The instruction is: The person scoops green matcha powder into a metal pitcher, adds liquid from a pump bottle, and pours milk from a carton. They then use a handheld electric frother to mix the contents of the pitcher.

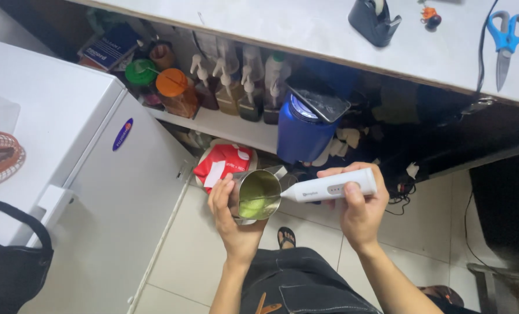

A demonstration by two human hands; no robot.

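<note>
A small steel pitcher (257,195) holding green liquid is gripped from the left side by the left hand (231,218), fingers curled around its wall. A white handheld electric frother (332,187) is clasped in the right hand (358,206), thumb laid on top; its whisk end is hidden inside the pitcher. Just beyond the hands, a blue lidded jug (301,128) is seen under the counter. A red bag (223,163) is partly covered by the left fingers.
</note>
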